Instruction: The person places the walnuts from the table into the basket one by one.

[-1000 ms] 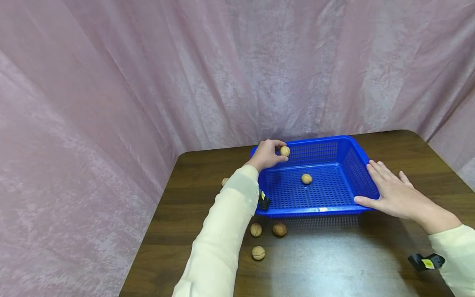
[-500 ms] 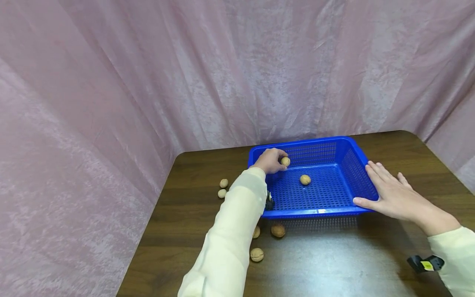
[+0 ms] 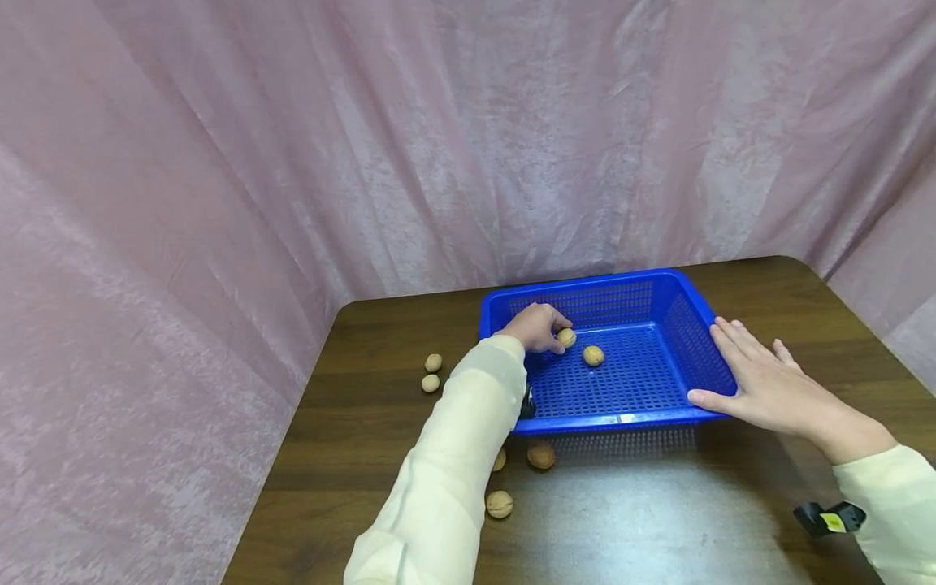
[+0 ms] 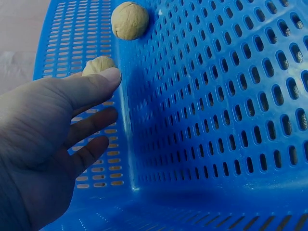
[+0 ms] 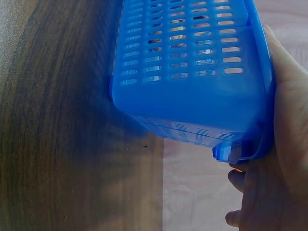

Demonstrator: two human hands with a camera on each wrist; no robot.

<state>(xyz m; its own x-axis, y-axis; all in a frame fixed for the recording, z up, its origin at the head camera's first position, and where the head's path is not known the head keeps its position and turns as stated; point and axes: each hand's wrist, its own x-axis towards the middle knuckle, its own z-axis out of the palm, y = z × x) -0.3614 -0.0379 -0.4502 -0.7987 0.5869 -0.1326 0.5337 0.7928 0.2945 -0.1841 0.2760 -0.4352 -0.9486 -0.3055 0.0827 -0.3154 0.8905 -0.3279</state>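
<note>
Inside the blue plastic basket [image 3: 585,423], my left hand [image 3: 532,327] pinches a pale walnut [image 3: 566,338] between thumb and fingers, low over the basket floor. In the left wrist view the thumb partly covers this walnut [image 4: 98,65]. Just to its right, a second walnut [image 3: 593,356] lies on the basket floor. My right hand [image 3: 775,390] rests on the basket's right rim with its fingers straight. The right wrist view shows the hand [image 5: 288,130] against that rim, outside the perforated wall [image 5: 187,96].
Two walnuts [image 3: 433,363] lie on the brown table [image 3: 366,439] left of the basket. In front of it are a darker walnut [image 3: 541,456], a paler walnut [image 3: 500,504] and another partly behind the left sleeve [image 3: 446,463]. A pink curtain [image 3: 439,146] hangs behind.
My left hand has lowered the walnut from near the back rim towards the basket floor, close to the other walnut. The right hand keeps its place on the rim.
</note>
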